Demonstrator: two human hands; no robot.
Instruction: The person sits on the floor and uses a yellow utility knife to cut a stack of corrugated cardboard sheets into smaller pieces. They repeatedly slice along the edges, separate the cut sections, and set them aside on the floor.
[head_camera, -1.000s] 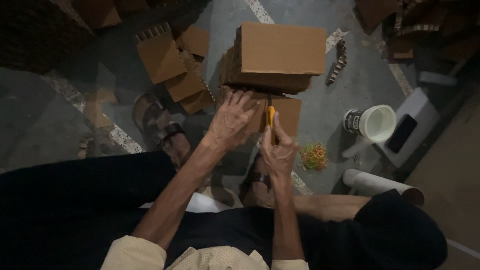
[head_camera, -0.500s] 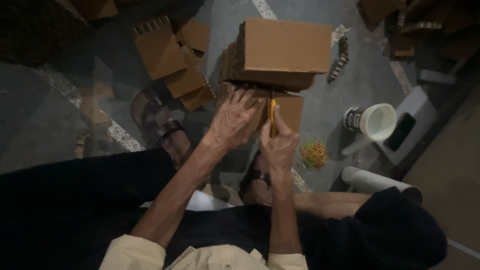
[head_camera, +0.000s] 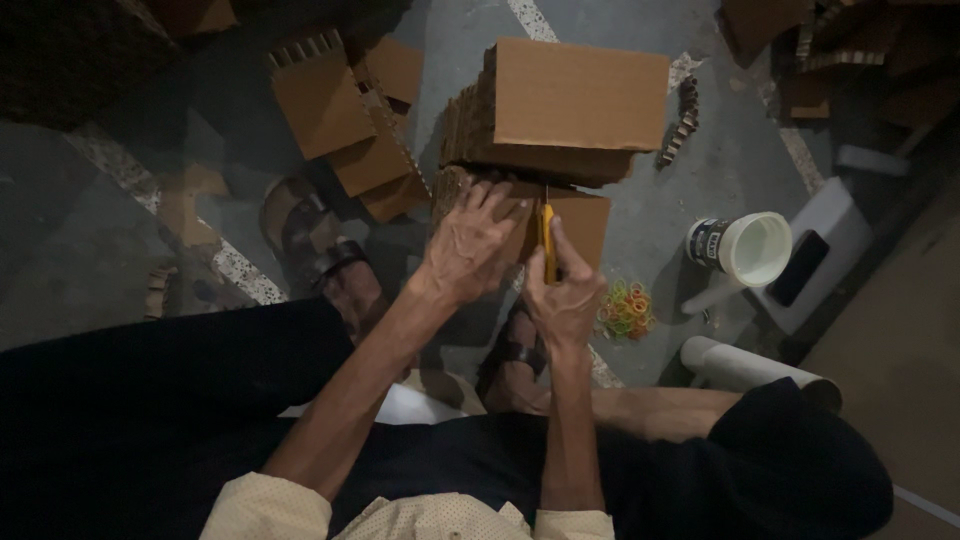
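The left hand (head_camera: 470, 245) lies flat, fingers spread, on one lower cardboard piece (head_camera: 575, 222) just below the big cardboard stack (head_camera: 560, 110); the right hand (head_camera: 565, 295) is closed around one yellow knife (head_camera: 547, 240). The cardboard looks light, stiff and easily creased, best pinned flat beside the blade. Right of the stack lie one white cup (head_camera: 750, 248) and one rubber-band pile (head_camera: 625, 308).

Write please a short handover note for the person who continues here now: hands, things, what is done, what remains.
Left hand: pressed flat on the brown corrugated cardboard piece, holding it down.
Right hand: grips the yellow utility knife, blade pointing at the piece's far edge.
Stack of brown cardboard blocks lies just beyond; loose cut cardboard pieces to the left; coloured rubber bands and white plastic cup to the right.
Done: several pieces cut.
Left: the cut under the knife.
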